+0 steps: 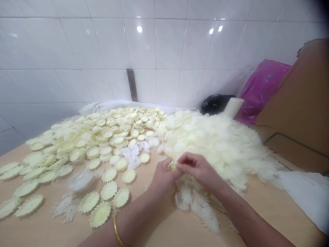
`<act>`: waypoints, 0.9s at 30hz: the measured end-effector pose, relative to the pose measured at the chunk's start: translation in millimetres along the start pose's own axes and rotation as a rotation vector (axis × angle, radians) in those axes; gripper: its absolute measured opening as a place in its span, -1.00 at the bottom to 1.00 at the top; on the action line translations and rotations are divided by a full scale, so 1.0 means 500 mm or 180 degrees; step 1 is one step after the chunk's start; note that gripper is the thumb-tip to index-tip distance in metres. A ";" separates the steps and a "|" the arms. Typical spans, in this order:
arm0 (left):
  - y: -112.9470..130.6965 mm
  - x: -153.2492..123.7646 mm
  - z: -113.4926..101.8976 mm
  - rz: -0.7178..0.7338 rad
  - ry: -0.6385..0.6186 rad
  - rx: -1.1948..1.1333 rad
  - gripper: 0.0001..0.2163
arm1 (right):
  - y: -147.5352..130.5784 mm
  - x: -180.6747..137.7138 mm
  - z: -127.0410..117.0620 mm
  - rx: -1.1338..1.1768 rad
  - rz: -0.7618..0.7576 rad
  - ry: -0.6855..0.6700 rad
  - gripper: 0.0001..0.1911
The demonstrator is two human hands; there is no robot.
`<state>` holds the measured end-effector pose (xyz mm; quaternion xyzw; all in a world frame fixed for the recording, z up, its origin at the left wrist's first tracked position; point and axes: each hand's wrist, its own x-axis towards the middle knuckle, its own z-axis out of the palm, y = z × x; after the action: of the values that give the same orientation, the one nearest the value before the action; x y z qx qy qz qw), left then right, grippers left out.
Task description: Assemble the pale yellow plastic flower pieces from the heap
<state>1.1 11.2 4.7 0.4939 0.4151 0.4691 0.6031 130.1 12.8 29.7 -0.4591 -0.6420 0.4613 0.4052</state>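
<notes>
Both my hands meet over the table's middle. My left hand (162, 175) and my right hand (197, 168) pinch one small cream flower-shaped piece (172, 165) between their fingertips. A gold bangle (117, 230) sits on my left wrist. A big heap of white fringed petal pieces (218, 144) lies just behind my hands. Flat cream toothed discs (108, 192) are spread to the left, and folded cup-shaped ones (115, 128) are piled further back. Several white fringed pieces (197, 206) lie under my right forearm.
A clear plastic dish (79, 176) stands among the discs at left. A brown cardboard box (300, 109), a pink plastic bag (262, 87), a white roll (233, 106) and a black object (214, 104) are at the right back. White tiled wall (154, 51) behind; white cloth (308, 193) at the right edge.
</notes>
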 end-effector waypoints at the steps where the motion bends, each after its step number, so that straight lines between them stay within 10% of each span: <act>1: 0.000 0.000 -0.001 -0.0047 -0.0091 0.0008 -0.77 | 0.003 0.001 -0.002 0.0003 -0.0033 0.0023 -0.87; 27: -0.003 0.016 -0.012 -0.0637 -0.0232 -0.1008 -0.75 | 0.021 0.012 -0.013 0.0503 -0.0200 -0.0458 -0.80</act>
<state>-2.6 20.0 1.7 0.3657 0.3610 0.4481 0.7315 136.9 21.8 22.0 -0.3711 -0.6451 0.5294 0.4072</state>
